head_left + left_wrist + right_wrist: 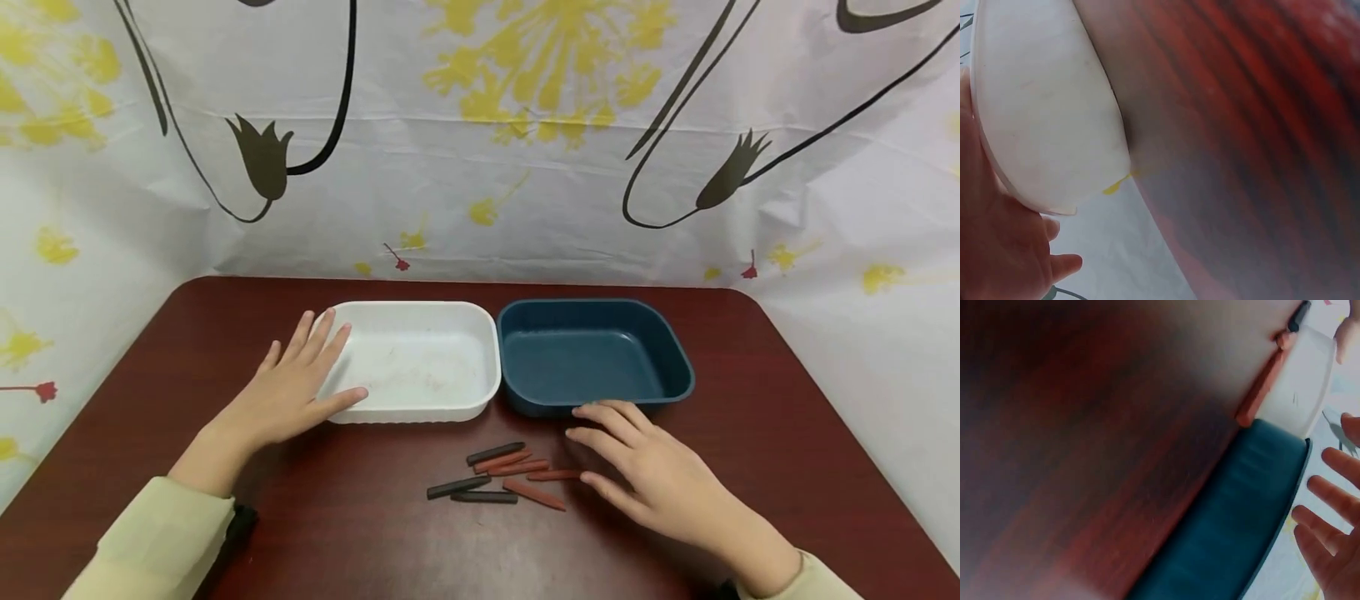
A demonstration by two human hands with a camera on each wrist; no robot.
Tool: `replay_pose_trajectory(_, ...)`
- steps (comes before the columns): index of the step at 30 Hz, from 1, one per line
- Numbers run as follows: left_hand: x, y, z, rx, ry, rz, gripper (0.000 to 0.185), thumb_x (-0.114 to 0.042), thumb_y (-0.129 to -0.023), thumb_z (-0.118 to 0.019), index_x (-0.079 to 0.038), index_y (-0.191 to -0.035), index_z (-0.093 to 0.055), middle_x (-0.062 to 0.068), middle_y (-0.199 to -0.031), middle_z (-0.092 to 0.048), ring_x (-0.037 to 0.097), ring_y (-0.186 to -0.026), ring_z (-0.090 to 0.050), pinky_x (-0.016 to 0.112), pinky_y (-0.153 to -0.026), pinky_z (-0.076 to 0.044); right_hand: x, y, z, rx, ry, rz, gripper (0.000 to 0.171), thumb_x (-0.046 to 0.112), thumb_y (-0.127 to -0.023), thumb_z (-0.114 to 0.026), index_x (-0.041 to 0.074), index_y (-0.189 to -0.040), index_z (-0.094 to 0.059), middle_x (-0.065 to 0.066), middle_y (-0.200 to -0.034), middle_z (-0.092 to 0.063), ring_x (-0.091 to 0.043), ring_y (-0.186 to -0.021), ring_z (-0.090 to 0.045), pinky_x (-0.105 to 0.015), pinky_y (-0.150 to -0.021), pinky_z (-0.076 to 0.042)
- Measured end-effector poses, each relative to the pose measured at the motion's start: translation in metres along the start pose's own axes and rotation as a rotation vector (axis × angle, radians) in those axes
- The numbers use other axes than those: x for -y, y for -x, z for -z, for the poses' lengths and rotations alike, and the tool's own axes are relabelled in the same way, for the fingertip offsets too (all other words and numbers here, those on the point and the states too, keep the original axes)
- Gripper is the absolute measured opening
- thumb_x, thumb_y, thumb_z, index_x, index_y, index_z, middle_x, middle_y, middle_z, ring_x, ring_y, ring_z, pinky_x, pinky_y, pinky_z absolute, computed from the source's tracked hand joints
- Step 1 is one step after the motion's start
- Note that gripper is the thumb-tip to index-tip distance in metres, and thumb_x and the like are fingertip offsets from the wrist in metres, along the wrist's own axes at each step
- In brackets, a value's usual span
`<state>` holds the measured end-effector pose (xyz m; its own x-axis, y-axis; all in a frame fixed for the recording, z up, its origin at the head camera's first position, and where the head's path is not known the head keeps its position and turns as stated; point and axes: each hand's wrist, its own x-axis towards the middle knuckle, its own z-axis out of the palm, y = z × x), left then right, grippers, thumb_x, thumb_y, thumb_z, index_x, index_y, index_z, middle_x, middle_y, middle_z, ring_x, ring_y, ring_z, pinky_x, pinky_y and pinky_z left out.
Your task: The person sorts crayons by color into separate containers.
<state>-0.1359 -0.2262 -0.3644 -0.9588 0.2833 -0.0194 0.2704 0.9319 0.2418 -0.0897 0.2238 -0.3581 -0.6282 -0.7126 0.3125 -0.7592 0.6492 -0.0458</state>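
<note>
My left hand [288, 392] lies over the left rim of a white tray [408, 408], fingers spread and straight, thumb along its near left corner. To its right stands a dark blue tray [592, 400]. My right hand [656, 475] hovers just in front of that tray, fingers extended, with nothing held. Near its fingertips are red crayons [534, 494] and black crayons [459, 487], several in a loose group on the table. One red crayon [553, 476] points toward the right index finger and thumb. In the right wrist view, the fingers [1335, 494] are spread apart.
Both trays sit side by side on a dark red-brown table [360, 533], with no crayons inside. A white cloth [480, 167] with yellow and dark flower prints hangs behind the table and along both sides.
</note>
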Motion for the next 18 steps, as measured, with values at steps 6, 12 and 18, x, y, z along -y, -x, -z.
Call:
replay_pose_trajectory(6, -0.002, -0.006, 0.0, 0.019, 0.011, -0.007, 0.103, -0.074, -0.092, -0.042, -0.008, -0.16, 0.0, 0.003, -0.168, 0.013, 0.027, -0.155, 0.017, 0.071, -0.117, -0.009, 0.001, 0.0, -0.008, 0.04, -0.041, 0.011, 0.033, 0.027, -0.082, -0.081, 0.019, -0.112, -0.069, 0.011, -0.111, -0.06, -0.002, -0.101, -0.052, -0.025, -0.08, -0.053)
replay_pose_trajectory(12, -0.001, -0.005, 0.0, 0.031, 0.029, -0.008, 0.105, -0.073, -0.092, -0.043, -0.004, -0.159, -0.001, 0.008, -0.168, 0.009, 0.03, -0.156, 0.011, 0.07, -0.117, -0.01, -0.002, -0.006, -0.014, 0.182, -0.091, 0.014, 0.021, 0.025, -0.083, -0.08, 0.02, -0.1, -0.067, 0.012, -0.094, -0.056, -0.001, -0.085, -0.049, -0.022, -0.07, -0.05)
replay_pose_trajectory(18, 0.001, -0.002, 0.001, 0.027, 0.012, -0.006, 0.108, -0.074, -0.091, -0.045, 0.0, -0.159, -0.003, 0.013, -0.168, 0.006, 0.035, -0.156, 0.005, 0.07, -0.117, -0.012, -0.006, -0.018, -0.02, 0.312, -0.092, 0.021, 0.018, 0.021, -0.083, -0.08, 0.024, -0.087, -0.063, 0.014, -0.086, -0.052, -0.003, -0.082, -0.047, -0.023, -0.069, -0.047)
